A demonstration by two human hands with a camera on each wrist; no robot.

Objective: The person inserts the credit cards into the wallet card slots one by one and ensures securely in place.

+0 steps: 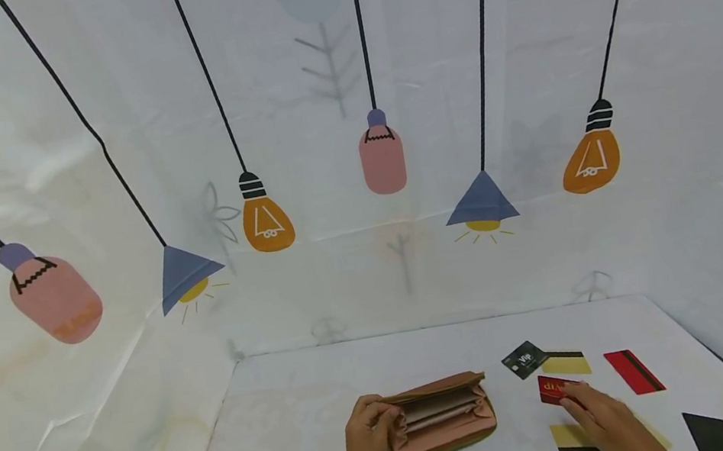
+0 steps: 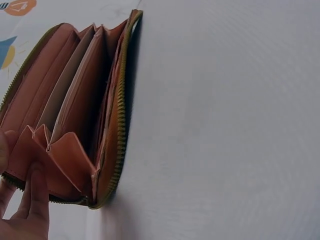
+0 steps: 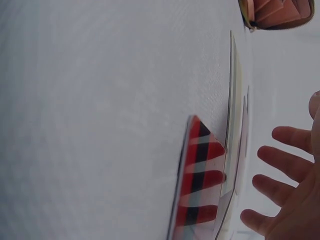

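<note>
A tan zip-around wallet (image 1: 443,441) lies unzipped on the white table, its pleated compartments facing up. My left hand (image 1: 364,441) pinches the wallet's left end between thumb and fingers; the left wrist view shows fingers (image 2: 37,192) against its side gusset. To the right, my right hand (image 1: 612,425) reaches over the cards, its fingertips at a red card (image 1: 551,388) with gold lettering. The right wrist view shows those fingers (image 3: 285,162) spread and fairly straight, nothing gripped. Part of a gold card (image 1: 572,440) is hidden under this hand.
Behind the red card, a black VIP card (image 1: 523,360) overlaps another gold card (image 1: 567,364). A red card with a black stripe (image 1: 635,372) and a black card (image 1: 710,432) lie farther right. A white sheet printed with lamps (image 1: 342,282) hangs behind the table.
</note>
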